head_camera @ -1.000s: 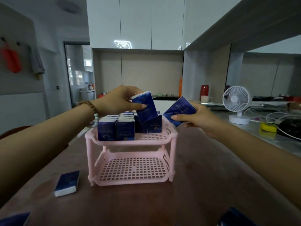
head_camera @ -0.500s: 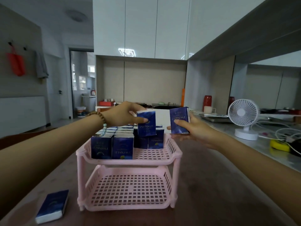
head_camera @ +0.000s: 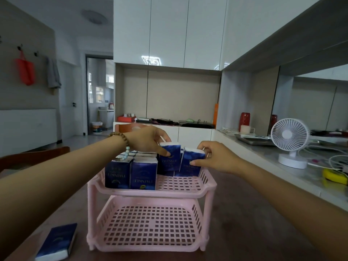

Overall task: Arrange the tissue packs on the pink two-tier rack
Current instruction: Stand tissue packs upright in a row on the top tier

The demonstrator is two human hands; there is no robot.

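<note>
left grip: left hand (head_camera: pixel 146 142) closed on left pack (head_camera: pixel 170 161); thumb on the printed front face, fingers behind; pack upright
right grip: right hand (head_camera: pixel 218 159) pinching right pack (head_camera: pixel 192 167); thumb on the front face, fingers over the top and back; pack tilted slightly
pack positions: both over the right rear of the upper tier (head_camera: pixel 180 182), just beside each other; cannot tell whether either base touches the mesh
stock on tier: standing packs (head_camera: pixel 130 175) in upright rows fill the left side, more behind the held ones; front right of the mesh is bare
rack: pink rack (head_camera: pixel 150 194) sits on the tabletop (head_camera: pixel 244 213); lower tier (head_camera: pixel 150 223) has no pack on it yet
leftover: loose pack (head_camera: pixel 56 240) lies flat on the tabletop, left of the rack, well apart from both hands
handling: packs look light and soft, film wrap likely slick; a hard squeeze would dent them; pinching across the two broad faces near the top looks best, leaves the base free to seat on the mesh
risk: upright packs look tippy; a nudge could topple neighbours, so lower straight down
progress: upper tier roughly half filled, by judgement
background: white fan (head_camera: pixel 290 136) on the side counter, away from the work
</note>
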